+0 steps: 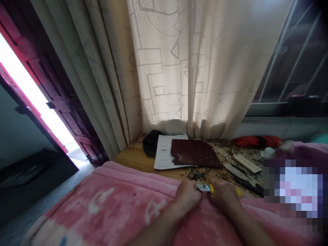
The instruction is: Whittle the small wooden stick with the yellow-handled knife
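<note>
My right hand (225,196) is wrapped round a yellow utility knife (212,188), whose yellow end also shows past the knuckles. Its shiny metal front points left, to the fingers of my left hand (188,194). That hand is closed just above the pink blanket (123,201), and whatever it pinches is hidden by the fingers. Just beyond both hands, dark scraps (198,176) lie on the wooden table (135,159). A maroon board (194,152) dusted with shavings rests partly over a white printed sheet (161,152).
Behind the sheet sits a black bag (151,141). Shavings, a pale wooden strip (247,164) and a leaf-shaped blade-like piece (235,171) lie to the right, near a red bundle (256,141). A curtain (166,68) hangs behind; a door (51,85) stands ajar at left.
</note>
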`<state>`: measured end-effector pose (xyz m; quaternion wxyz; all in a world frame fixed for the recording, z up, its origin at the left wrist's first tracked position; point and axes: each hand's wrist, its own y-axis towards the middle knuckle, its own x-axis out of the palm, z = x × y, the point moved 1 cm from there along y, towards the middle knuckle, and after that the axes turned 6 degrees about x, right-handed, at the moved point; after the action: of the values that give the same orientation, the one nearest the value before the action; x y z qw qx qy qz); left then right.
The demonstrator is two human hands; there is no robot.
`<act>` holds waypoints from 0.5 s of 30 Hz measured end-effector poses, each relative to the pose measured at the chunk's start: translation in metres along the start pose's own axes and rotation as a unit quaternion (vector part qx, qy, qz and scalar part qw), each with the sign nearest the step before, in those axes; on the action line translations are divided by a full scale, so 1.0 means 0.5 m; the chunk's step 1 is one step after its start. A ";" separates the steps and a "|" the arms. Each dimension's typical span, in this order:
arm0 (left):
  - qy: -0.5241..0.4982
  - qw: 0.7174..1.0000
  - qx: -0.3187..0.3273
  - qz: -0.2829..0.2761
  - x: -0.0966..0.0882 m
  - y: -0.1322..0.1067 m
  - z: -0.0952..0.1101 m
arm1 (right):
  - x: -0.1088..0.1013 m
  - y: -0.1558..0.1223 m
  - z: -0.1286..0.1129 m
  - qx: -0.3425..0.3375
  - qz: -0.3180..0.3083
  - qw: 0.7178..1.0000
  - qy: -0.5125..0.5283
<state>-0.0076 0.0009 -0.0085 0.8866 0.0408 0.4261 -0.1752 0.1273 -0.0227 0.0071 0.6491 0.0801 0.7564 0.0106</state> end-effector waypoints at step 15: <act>-0.009 1.000 0.023 -0.004 0.003 0.001 -0.006 | -0.004 0.015 0.025 0.072 0.006 0.997 -0.005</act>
<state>-0.0090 0.0015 -0.0118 0.8887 0.0578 0.4137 -0.1889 0.1405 -0.0168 0.0081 0.6455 0.1311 0.7513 -0.0410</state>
